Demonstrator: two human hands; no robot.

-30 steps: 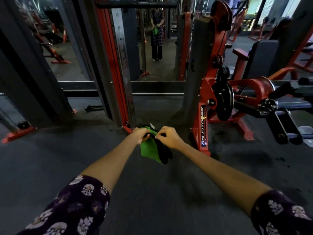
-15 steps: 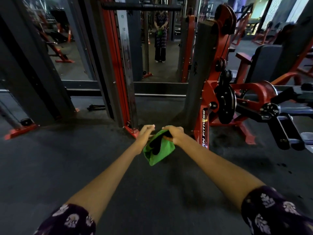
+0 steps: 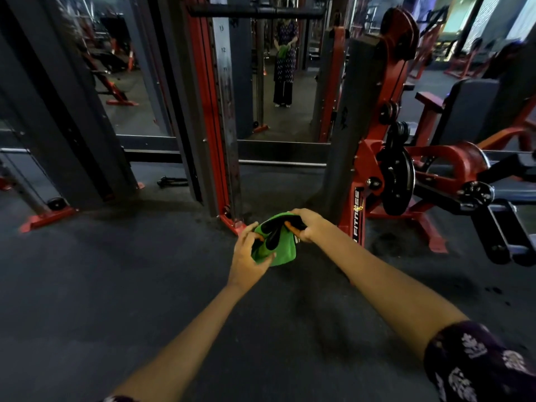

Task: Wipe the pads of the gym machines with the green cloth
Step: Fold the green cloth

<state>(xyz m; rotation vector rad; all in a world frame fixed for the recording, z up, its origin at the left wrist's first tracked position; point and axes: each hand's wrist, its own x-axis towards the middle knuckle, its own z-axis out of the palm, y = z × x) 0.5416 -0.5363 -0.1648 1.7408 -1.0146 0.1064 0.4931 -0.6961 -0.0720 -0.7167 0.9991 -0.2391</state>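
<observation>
Head view: both hands, left (image 3: 246, 258) and right (image 3: 309, 224), gripping bunched cloth (image 3: 280, 250) mid-air; loose fold, risk of slipping to floor (image 3: 145, 285).

Both arms reach forward, left hand (image 3: 246, 258) and right hand (image 3: 311, 224) close together (fingers curled, gripping).

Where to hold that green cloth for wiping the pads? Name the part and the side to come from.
Grip the green cloth at its bunched upper edge, where the right hand already pinches it, coming from the right. The left hand cups the lower left fold. The free flat green part hangs below, so it seems best left loose as the wiping face.
</observation>
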